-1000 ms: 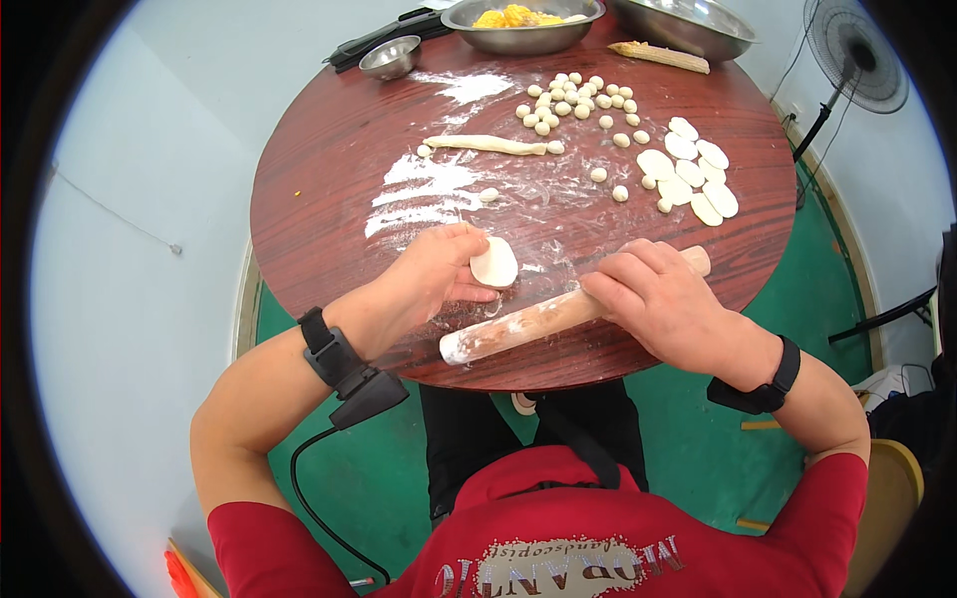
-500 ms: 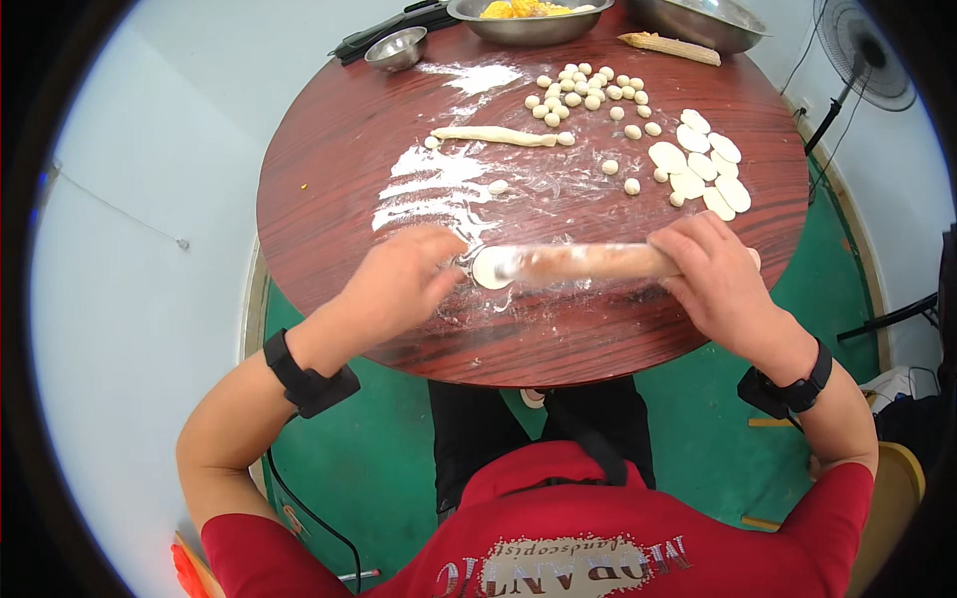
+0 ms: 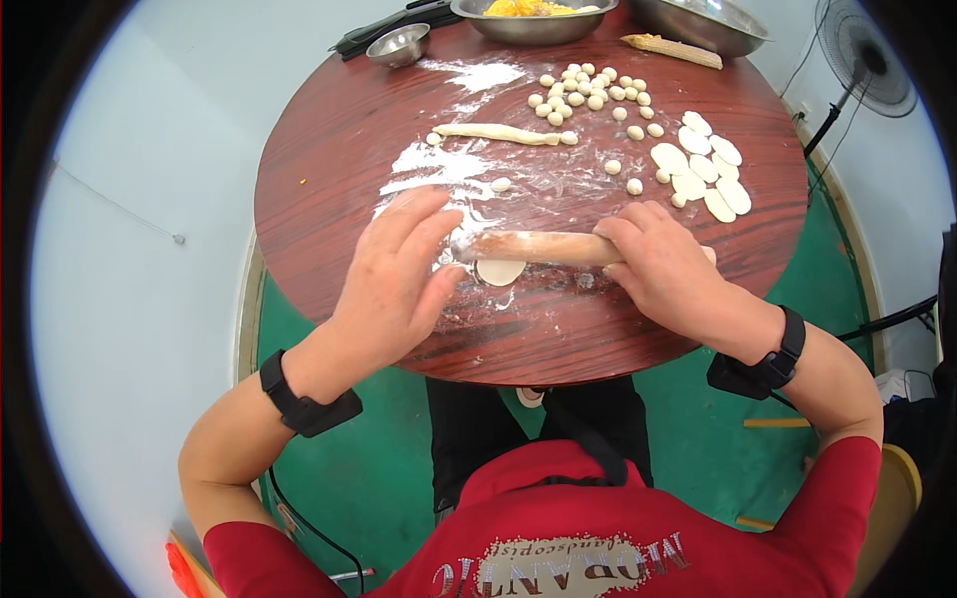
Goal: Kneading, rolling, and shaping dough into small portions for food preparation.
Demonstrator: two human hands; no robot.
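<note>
My right hand (image 3: pixel 666 264) is closed round the right part of a floury wooden rolling pin (image 3: pixel 543 247). The pin lies crosswise over the far edge of a small round dough wrapper (image 3: pixel 500 273). At the pin's left end is my left hand (image 3: pixel 394 267), fingers and thumb apart, holding nothing; whether it touches the pin end I cannot tell. Beyond the pin, a single dough piece (image 3: pixel 500 185) sits in scattered flour (image 3: pixel 439 164). A dough rope (image 3: pixel 498 133) stretches across the table farther off.
Several dough balls (image 3: pixel 578 95) cluster at the far side of the round wooden table (image 3: pixel 319 189). Rolled wrappers (image 3: pixel 698 164) overlap at the right. Along the far edge are a small metal bowl (image 3: pixel 399 46), larger bowls (image 3: pixel 533 28) and a corn husk-like piece (image 3: pixel 673 50). A fan (image 3: pixel 869 60) stands beyond.
The rolling pin and my right hand have shifted left and slightly away from me, uncovering more of the wrapper's near part. My left hand has risen and its fingers have spread.
</note>
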